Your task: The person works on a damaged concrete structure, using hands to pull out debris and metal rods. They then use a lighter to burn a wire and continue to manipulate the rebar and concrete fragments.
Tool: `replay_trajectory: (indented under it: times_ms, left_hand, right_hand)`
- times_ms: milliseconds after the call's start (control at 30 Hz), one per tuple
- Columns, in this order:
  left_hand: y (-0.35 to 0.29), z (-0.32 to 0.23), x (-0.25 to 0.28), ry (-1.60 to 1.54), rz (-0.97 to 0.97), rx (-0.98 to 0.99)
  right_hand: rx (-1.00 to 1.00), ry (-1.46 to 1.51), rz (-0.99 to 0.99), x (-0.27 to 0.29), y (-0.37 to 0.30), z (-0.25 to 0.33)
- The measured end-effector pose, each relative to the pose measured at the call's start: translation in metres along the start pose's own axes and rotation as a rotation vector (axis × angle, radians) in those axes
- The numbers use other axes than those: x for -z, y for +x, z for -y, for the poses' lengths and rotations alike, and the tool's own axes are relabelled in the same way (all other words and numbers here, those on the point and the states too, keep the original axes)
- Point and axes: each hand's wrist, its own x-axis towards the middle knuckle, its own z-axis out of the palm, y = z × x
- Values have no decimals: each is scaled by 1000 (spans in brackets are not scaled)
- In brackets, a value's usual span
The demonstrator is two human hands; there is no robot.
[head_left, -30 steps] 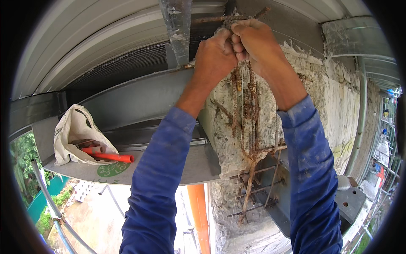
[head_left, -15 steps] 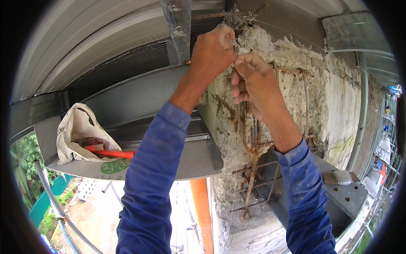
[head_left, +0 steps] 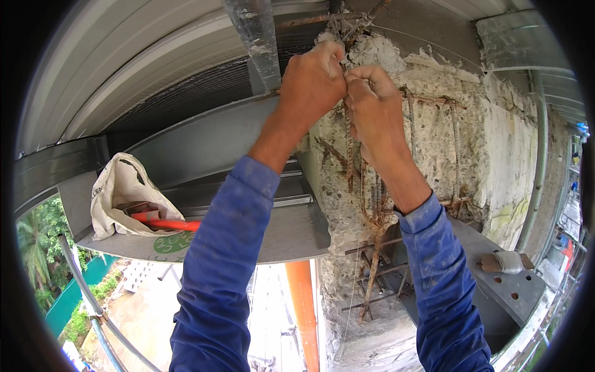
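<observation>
String (head_left: 356, 266): thin and pale, at the pinch and hanging down below it in front of the concrete
Right hand (head_left: 377, 105): thumb and forefinger pinched on the string, close against the left hand
Left hand (head_left: 312, 80): just left of the pinch, fingers curled, back to view; cannot tell whether string lies inside
Change: half a second ago the right hand sat slightly lower with its other fingers spread; now it is higher and those fingers are mostly hidden; a second ago both hands were up by the top bars
Rebar (head_left: 374, 266): rusty, above the grip and again below it
Concrete (head_left: 434, 133): rough and broken, behind the grip and to its right
Spool (head_left: 509, 262): below right of the grip, lying on a steel beam (head_left: 505, 290)
Bag (head_left: 106, 208): white, on a ledge (head_left: 282, 240) below left of the grip, a red tube (head_left: 176, 225) sticking out
Roof (head_left: 124, 68): ribbed sheets, above left of the grip
Pipe (head_left: 302, 310): orange, well below the grip
Trees (head_left: 34, 239): far left of the grip, beyond scaffolding (head_left: 79, 273)
</observation>
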Motion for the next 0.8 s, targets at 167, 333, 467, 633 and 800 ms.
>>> replay_trajectory:
  times_ms: [167,333,467,633,800]
  left_hand:
    - [-4,-5,5,-11,59,34]
    - [-3,-5,7,19,110,-40]
    - [-5,-1,4,97,121,-91]
    - [-9,-5,8,166,149,-118]
    - [-6,-10,10,163,232,-88]
  right_hand:
    - [-9,9,-7,-5,6,4]
    - [-8,21,-28,1,16,1]
    - [0,7,-18,3,22,0]
    - [-23,-2,-5,5,26,5]
    - [6,-11,15,7,36,3]
